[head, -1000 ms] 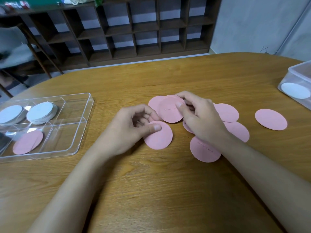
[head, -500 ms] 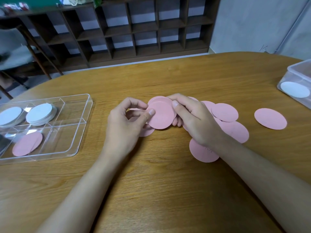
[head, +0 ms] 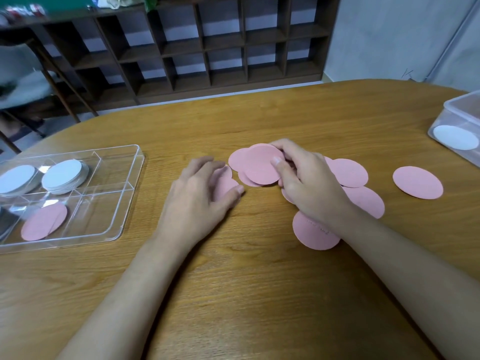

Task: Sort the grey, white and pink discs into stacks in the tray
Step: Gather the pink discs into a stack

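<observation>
Hands both low over mid-table [head: 233,294], in a spread of pink discs. The right hand [head: 309,183] pinches a fan [head: 261,166] of pink discs, at least three overlapping. Its thumb lies flat on the top face and its fingers curl behind the far edge. The fan is just above the wood; cannot tell if the bottom disc touches it.

The left hand [head: 200,193] arches over the left disc [head: 224,183], a single pink one lying flat just left of the fan. Fingers curl over its far side and the thumb tip is at its near edge, so the hand grips the disc across its width.

More loose discs [head: 349,172] lie overlapping under and right of the right hand, all pink. The near disc [head: 315,231] sits partly under the right wrist. A lone disc [head: 417,182] lies flat further right, apart from the pile.

The tray [head: 140,157], clear and divided, sits at the left, well apart from both hands. Its far compartments hold two white stacks [head: 62,172] side by side. A near compartment holds a pink pair [head: 44,221], overlapping and not squared up. A dark shape at the tray's left edge is cut off; cannot tell what it is.

A clear tub [head: 462,113] at the right edge holds a white disc [head: 455,137]. A dark shelf [head: 233,48] stands behind the table.
</observation>
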